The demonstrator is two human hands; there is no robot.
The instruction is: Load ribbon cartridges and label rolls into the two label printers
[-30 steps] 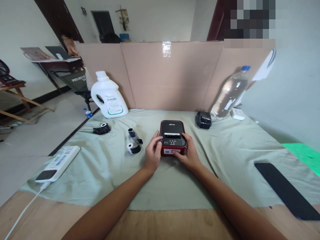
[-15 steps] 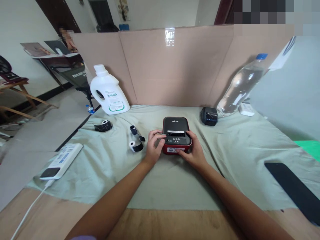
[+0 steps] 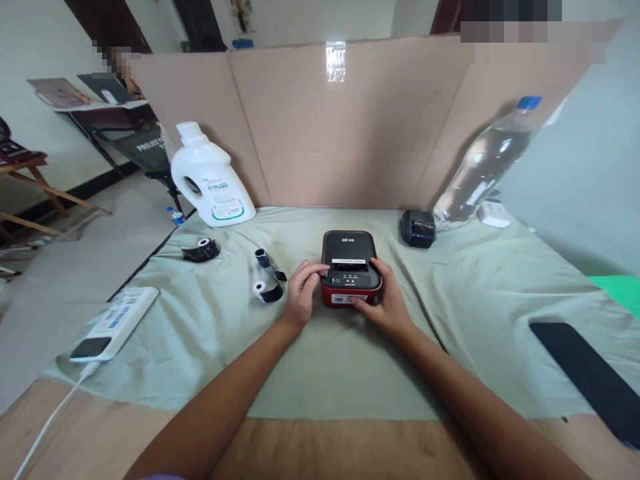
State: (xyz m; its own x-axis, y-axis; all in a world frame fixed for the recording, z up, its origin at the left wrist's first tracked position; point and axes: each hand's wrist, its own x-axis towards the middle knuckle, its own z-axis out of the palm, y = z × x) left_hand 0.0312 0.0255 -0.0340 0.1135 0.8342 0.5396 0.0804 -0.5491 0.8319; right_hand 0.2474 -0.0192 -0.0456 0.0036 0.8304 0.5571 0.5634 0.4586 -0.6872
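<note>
Two bare forearms, bare hands, no rings or watch, lilac sleeve edge at bottom

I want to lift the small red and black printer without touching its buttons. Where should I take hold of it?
Grip the printer by its two red side walls, one palm from each side, much as the left hand and right hand flank it now. It sits flat on the cloth with a low, boxy shape; the buttons and paper slot face up, so probably keep the fingers below the black lid.
</note>
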